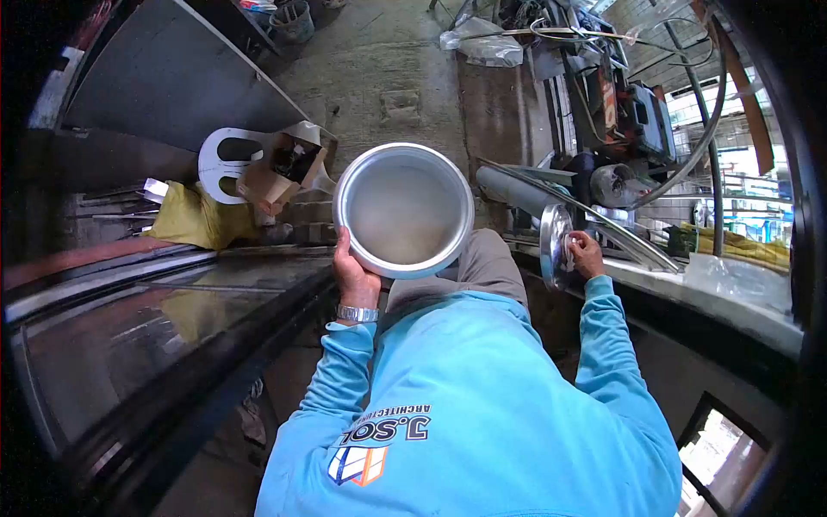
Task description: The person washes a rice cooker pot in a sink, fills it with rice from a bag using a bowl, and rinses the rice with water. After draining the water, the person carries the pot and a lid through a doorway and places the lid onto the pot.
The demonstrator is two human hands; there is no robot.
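My left hand (356, 280) grips the lower left rim of a round metal pot (403, 150), its thumb over the edge. The pot's mouth faces up towards me, in front of my lap, and its inside looks grey and cloudy with a browner patch low down. Off to the right, my right hand (587, 256) has its fingers closed on the knob of a shiny metal lid (552, 247). The lid is held on edge, apart from the pot. A metal watch (357, 314) circles my left wrist.
Left of the pot, an open cardboard box (261, 183) rests on a white plastic chair (214, 164), near yellow cloth (194, 220). Metal tubes and a long grey cylinder (517, 189) lie on the right. Farther off are a clear plastic bag (495, 47) and a bucket (293, 21).
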